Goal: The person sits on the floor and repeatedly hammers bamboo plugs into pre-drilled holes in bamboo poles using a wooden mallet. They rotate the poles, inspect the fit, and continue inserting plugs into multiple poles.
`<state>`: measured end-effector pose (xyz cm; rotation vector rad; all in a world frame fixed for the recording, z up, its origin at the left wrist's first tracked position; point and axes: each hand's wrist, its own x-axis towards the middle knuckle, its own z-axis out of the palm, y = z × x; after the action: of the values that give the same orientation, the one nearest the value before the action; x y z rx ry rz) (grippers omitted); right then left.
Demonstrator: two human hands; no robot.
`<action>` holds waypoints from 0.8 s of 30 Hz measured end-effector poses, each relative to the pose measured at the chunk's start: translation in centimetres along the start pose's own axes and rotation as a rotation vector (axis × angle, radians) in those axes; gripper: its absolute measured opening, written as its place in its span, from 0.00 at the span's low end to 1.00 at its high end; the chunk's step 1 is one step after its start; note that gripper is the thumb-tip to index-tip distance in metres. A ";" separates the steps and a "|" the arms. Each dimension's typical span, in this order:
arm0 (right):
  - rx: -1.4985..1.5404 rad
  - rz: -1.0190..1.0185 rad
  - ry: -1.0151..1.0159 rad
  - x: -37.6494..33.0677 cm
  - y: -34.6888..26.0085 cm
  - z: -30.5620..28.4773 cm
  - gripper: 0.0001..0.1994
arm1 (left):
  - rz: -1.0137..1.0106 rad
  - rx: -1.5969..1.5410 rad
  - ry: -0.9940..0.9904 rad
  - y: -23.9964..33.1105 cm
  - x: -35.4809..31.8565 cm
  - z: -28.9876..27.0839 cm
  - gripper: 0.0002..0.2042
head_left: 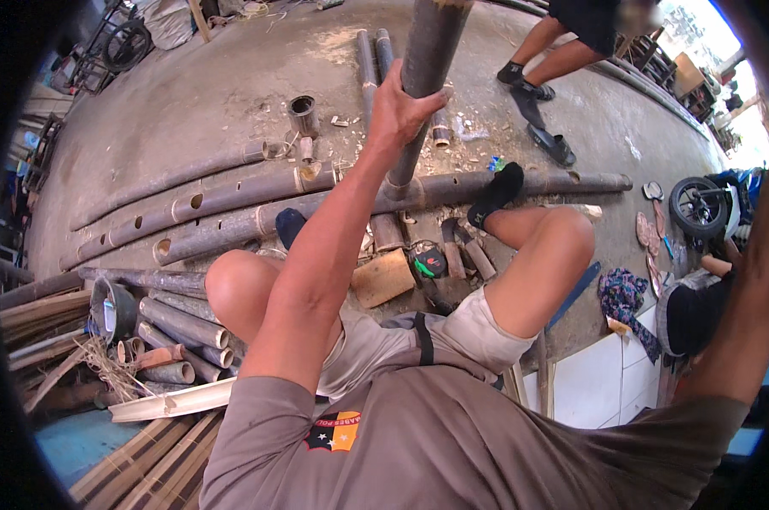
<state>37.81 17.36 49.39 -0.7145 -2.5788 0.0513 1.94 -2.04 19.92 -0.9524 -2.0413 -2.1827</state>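
My left hand is wrapped round a thick dark bamboo pole that stands nearly upright before me. The pole's lower end meets a long bamboo pole lying across the floor; whether it sits in a hole there is hard to tell. My feet in dark socks lie by this lying pole, one on each side of the upright one. My right arm is raised along the right edge, and its hand is out of the picture. Between my legs are a wooden block, a black and green tape measure and wooden tool handles.
Another holed bamboo pole lies on the left, near cut bamboo pieces and a dark bucket. A short bamboo cup stands farther off. A person in dark sandals is at the upper right, and a wheel stands on the right.
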 end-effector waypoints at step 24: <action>-0.032 0.064 0.031 -1.2 0.1 0.6 0.37 | -0.031 0.031 -0.002 -3.3 -0.6 0.7 0.33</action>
<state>38.48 16.89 48.38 -0.8027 -2.5328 0.0194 1.42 -1.09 16.71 -0.9267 -2.0982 -2.1589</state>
